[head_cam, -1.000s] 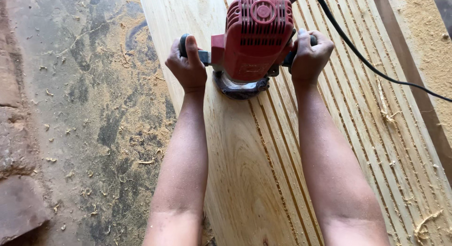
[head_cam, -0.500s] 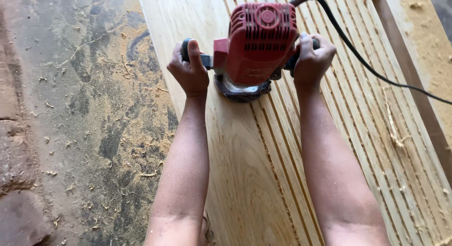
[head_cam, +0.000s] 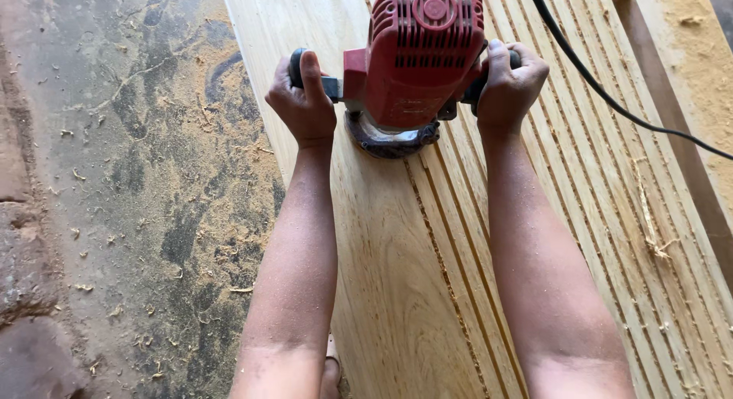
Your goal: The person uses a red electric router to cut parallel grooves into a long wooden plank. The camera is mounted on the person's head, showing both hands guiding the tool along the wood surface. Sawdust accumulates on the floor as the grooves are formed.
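A red electric router (head_cam: 416,59) stands upright on a long pale wooden board (head_cam: 389,284). My left hand (head_cam: 304,101) grips its black left handle and my right hand (head_cam: 510,82) grips the right handle. The round base of the router rests at the end of a freshly cut groove. Several parallel grooves run lengthwise across the right part of the board; the left part is smooth. A black power cord (head_cam: 611,93) leads from the router's top away to the right.
A grey concrete floor (head_cam: 114,200) strewn with sawdust and shavings lies left of the board. A second timber piece (head_cam: 691,55) covered in sawdust runs along the right edge. Wood shavings (head_cam: 653,231) lie on the grooved area.
The router and both hands have slid a little farther along the board, lengthening the groove behind the base. Both grips are unchanged.
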